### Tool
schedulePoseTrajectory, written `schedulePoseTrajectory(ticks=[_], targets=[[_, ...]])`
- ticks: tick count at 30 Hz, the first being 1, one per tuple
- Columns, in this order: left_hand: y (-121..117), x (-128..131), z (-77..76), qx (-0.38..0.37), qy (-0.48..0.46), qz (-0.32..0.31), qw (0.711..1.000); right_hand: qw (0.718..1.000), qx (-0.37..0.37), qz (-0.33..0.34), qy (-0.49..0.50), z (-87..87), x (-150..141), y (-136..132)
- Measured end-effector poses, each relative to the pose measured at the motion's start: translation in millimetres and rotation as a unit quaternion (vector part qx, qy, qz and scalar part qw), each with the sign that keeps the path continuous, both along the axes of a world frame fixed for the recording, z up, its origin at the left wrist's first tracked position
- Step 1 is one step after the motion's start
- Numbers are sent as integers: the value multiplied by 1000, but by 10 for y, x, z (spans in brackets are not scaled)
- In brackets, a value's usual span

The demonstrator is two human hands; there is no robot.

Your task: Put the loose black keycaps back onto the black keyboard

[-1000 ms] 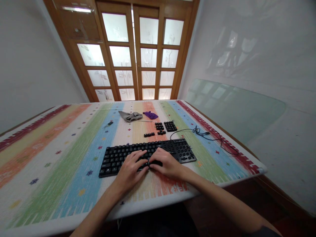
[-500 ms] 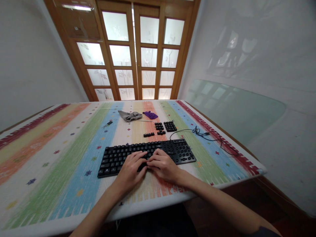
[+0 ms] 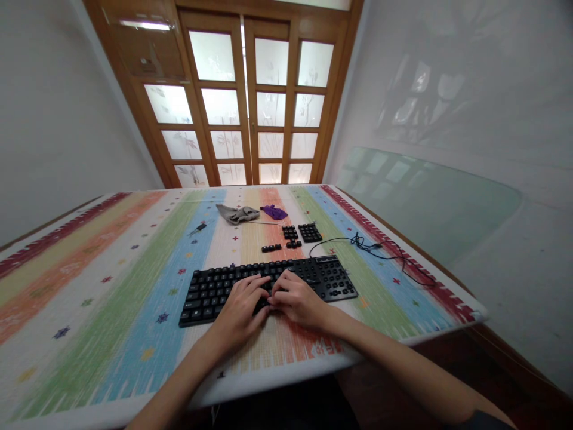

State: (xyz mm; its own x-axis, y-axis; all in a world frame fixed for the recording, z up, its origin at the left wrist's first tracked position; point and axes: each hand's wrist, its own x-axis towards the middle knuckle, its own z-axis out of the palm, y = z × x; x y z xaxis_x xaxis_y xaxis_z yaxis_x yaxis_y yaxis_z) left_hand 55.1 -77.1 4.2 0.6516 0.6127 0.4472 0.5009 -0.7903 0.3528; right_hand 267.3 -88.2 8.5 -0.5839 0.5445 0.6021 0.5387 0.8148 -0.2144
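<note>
The counter (image 3: 120, 310), covered with a cloth striped lengthwise, spreads across the view; the wood-framed glass doors (image 3: 250, 101) stand beyond its far end. The keyboard (image 3: 203, 295) lies flat on the near part of the counter; its long axis runs left to right across the stripes, the right end slightly farther from the person; its number-pad end points to the person's right, where the caps are off.

The left hand (image 3: 240, 307) rests over the keyboard's near middle, its fingers curved over the keys; the right hand (image 3: 299, 303) meets it from the other side, its fingertips bunched narrowly near the left thumb; whether either grip holds a small piece cannot be told, since the fingers hide it.

The black cable (image 3: 380, 255) leaves the far edge and lies tangled to the right; the gray cloth (image 3: 237, 214) lies crumpled beyond the keyboard, the purple cloth (image 3: 274, 212) just beside it; loose keycaps (image 3: 310, 233) sit between the cloths and the keyboard, in two blocks, a small cluster and a short row; a small dark object (image 3: 199, 228) lies left of the gray cloth.
</note>
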Motion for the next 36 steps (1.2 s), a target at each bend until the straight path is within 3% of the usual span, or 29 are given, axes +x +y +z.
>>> schedulePoseTrajectory(ticks=[9,17,22,29,33,36], targets=[[-20,10,21,14,-3,-8,1000,999,49,-4,-8,-80,-3,9],[-78,48,-10,130,7,-17,991,993,72,-11,-88,-67,-31,-53],[-109,58,-50,136,-6,-18,990,993,61,5,-96,-15,-27,-12],[-97,22,-147,136,0,2,991,991,-84,86,67,112,47,249],[-79,-1,-166,146,30,7,989,986,-106,72,102,155,38,509],[-90,6,-150,143,65,-2,988,993,-91,2,69,184,31,753]])
